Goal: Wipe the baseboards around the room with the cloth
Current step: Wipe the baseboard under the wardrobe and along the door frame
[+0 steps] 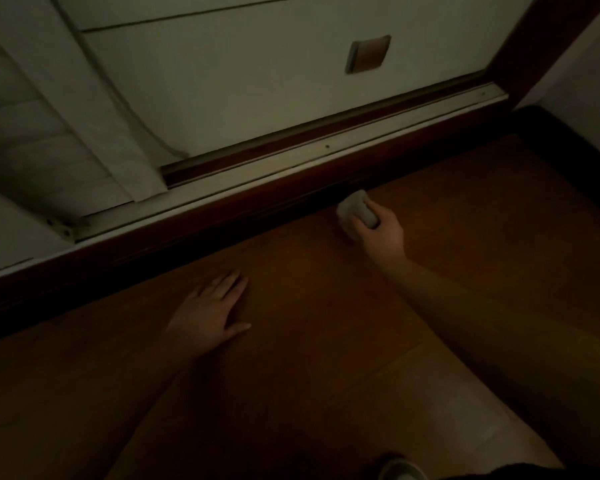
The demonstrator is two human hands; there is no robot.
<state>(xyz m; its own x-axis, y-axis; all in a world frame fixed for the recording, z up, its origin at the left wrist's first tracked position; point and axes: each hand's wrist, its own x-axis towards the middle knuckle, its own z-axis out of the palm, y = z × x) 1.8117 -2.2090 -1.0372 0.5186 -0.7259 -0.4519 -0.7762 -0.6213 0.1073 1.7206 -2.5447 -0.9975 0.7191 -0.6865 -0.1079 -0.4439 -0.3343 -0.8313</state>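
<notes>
- Head view: right hand (pixel 378 233), fingers curled around a pale grey wadded cloth (pixel 355 211), pressing it against the dark reddish-brown wooden baseboard (pixel 222 223) where it meets the orange-brown wooden floor (pixel 326 306).
- Left hand (pixel 208 311) flat on the floor, fingers straight and spread, holding nothing, apparently bracing.
- Dim light: easy to miss dust or skip a stretch of baseboard.
- Small bunched cloth: likely to touch only the lower edge, leaving the top lip unwiped.
- Pale metal sliding-door track (pixel 326 147) just above: risk of snagging the cloth there.
- Braced palm could slip on smooth flooring.
</notes>
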